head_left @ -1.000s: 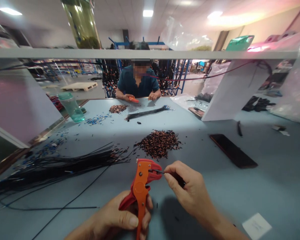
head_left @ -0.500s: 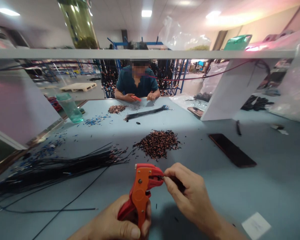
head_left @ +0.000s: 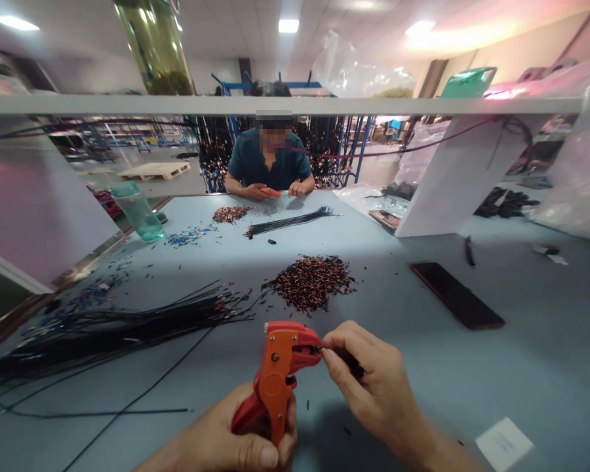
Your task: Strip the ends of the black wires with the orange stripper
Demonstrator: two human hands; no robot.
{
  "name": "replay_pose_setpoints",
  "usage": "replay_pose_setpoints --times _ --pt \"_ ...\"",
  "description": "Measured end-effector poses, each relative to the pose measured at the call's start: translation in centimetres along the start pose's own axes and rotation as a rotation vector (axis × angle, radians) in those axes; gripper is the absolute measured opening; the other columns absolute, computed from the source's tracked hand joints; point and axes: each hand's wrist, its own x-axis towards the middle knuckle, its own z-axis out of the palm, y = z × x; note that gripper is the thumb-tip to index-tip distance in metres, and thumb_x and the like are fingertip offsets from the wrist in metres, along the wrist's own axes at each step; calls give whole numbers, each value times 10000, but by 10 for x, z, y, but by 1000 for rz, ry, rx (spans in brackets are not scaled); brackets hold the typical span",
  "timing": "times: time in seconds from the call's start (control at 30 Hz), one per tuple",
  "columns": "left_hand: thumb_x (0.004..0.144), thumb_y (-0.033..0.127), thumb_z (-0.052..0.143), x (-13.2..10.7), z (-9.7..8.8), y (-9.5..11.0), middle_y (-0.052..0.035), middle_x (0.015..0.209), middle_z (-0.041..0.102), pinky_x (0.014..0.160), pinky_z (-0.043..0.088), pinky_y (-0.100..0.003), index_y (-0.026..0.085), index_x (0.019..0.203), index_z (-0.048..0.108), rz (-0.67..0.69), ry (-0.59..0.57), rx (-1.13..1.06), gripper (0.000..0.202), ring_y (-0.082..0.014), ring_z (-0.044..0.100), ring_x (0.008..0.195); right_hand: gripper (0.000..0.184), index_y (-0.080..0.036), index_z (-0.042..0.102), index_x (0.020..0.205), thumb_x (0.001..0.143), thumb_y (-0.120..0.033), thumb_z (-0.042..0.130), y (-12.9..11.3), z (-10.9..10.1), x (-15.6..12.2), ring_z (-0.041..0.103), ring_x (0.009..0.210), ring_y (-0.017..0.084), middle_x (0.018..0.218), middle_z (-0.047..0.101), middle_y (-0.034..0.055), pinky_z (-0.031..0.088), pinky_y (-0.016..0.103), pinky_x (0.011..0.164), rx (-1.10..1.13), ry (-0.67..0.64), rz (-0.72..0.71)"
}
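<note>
My left hand [head_left: 255,436] is wrapped around the handles of a red and orange wire stripper [head_left: 278,373], held upright with its jaws to the right. At the jaw tips, my right hand [head_left: 368,367] pinches a thin dark wire [head_left: 321,350], mostly hidden by the fingers. Beyond the stripper lies a heap of short black and copper-coloured wire offcuts [head_left: 314,282]. A long bundle of black wires [head_left: 128,331] stretches across the left side, with bared copper ends towards the middle. Two loose black wires lie nearer to me.
A dark phone [head_left: 457,295] lies at right, and a white paper square [head_left: 504,444] at the front right. Across the table a person [head_left: 270,160] holds a red tool. A green bottle [head_left: 137,213] stands at the left; a shelf [head_left: 295,106] spans overhead.
My hands and the wire stripper stay almost in place. Across the table, the person's red tool has shifted slightly to the right.
</note>
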Motion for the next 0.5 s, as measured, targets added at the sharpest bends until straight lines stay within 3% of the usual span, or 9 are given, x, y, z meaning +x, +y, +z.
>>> replay_pose_setpoints --times 0.13,0.5 --pt "723 345 748 -1 0 -4 -14 695 564 598 380 -240 153 854 532 10 41 22 318 -115 524 604 163 -174 595 755 873 -134 491 -1 0 -1 490 548 118 653 527 -3 386 230 506 16 2 -8" --pt "715 345 752 -1 1 -3 -10 701 562 617 363 -249 162 866 522 4 19 6 329 -121 525 617 162 -168 586 735 869 -132 503 -1 0 0 474 540 113 644 509 -4 377 229 497 25 12 -20"
